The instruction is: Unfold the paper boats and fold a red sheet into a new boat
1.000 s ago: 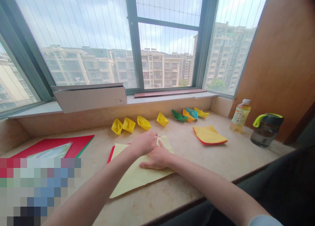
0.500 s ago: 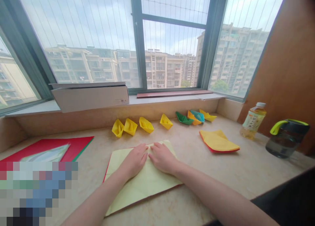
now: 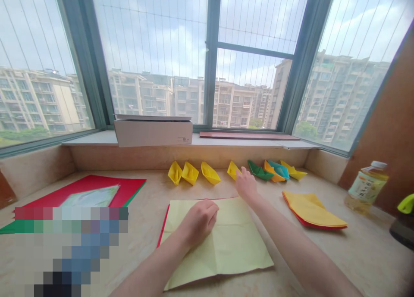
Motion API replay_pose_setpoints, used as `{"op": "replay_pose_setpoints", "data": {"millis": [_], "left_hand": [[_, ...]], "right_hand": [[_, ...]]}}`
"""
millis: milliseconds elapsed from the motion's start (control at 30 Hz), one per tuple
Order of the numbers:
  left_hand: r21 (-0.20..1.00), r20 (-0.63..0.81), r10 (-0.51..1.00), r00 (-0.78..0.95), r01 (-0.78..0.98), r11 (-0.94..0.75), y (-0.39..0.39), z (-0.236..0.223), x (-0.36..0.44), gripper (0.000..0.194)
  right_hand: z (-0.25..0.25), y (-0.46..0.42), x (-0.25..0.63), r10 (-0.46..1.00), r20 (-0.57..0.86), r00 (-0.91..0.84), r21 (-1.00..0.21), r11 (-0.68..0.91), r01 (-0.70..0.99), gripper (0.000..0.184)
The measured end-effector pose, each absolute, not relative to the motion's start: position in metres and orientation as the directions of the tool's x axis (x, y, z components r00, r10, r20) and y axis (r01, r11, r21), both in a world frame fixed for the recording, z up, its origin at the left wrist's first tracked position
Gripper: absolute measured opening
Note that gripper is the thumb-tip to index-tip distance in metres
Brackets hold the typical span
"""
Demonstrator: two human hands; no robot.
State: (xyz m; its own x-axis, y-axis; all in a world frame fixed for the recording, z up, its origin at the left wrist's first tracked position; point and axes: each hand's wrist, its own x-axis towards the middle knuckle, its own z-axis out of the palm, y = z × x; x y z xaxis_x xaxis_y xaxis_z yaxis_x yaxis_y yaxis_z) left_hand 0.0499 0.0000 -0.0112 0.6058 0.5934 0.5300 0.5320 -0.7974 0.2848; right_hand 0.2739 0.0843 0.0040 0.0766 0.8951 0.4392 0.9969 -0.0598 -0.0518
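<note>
Indoors, right hand, grip spread, fronts yellow origami boat by tabletop's back edge; left hand, grip unclear, rests on paper; bottle label illegible.

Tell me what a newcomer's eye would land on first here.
First, the row of bright paper boats, yellow, green, orange and blue, along the back of the counter. Next, the pale sheet at the front middle, with the left hand resting on it and the right hand by the fourth boat from the left.
</note>
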Motion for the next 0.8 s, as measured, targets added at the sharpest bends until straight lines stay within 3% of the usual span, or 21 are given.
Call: {"op": "replay_pose_setpoints", "data": {"millis": [133, 233, 333, 400, 467, 533, 633, 800], "left_hand": [[0.249, 0.483, 0.621, 0.618, 0.583, -0.773, -0.002, -0.008, 0.048, 0.024], [0.336, 0.505, 0.644, 0.574, 0.557, -0.76, 0.0, -0.013, 0.048, 0.024], [0.513, 0.545, 0.71, 0.446, 0.492, -0.703, 0.003, -0.02, 0.05, 0.034], [0.687, 0.512, 0.795, 0.324, 0.401, -0.606, 0.004, -0.022, 0.053, 0.044], [0.855, 0.414, 0.882, 0.227, 0.235, -0.462, 0.004, -0.021, 0.057, 0.053], [0.947, 0.313, 0.929, 0.198, 0.006, -0.32, 0.002, -0.017, 0.061, 0.055], [0.945, 0.258, 0.952, 0.163, -0.247, -0.214, 0.0, -0.012, 0.065, 0.048], [0.945, 0.223, 0.972, 0.069, -0.258, -0.199, 0.001, -0.012, 0.063, 0.036]], "right_hand": [[0.003, 0.086, 0.282, 0.899, 0.427, 0.101, -0.05, -0.088, 0.995, 0.034], [0.007, 0.073, 0.282, 0.894, 0.44, 0.084, -0.043, -0.072, 0.996, 0.033], [0.014, 0.047, 0.273, 0.863, 0.505, 0.023, -0.052, 0.003, 0.999, 0.032], [0.015, 0.024, 0.262, 0.787, 0.612, -0.072, -0.087, 0.157, 0.984, 0.029], [0.013, 0.0, 0.248, 0.713, 0.672, -0.2, -0.089, 0.346, 0.934, 0.027], [0.01, -0.02, 0.235, 0.643, 0.67, -0.371, -0.052, 0.539, 0.84, 0.028], [0.006, -0.035, 0.222, 0.575, 0.639, -0.51, -0.057, 0.697, 0.715, 0.027], [0.0, -0.031, 0.224, 0.639, 0.648, -0.415, -0.286, 0.708, 0.645, 0.02]]}}
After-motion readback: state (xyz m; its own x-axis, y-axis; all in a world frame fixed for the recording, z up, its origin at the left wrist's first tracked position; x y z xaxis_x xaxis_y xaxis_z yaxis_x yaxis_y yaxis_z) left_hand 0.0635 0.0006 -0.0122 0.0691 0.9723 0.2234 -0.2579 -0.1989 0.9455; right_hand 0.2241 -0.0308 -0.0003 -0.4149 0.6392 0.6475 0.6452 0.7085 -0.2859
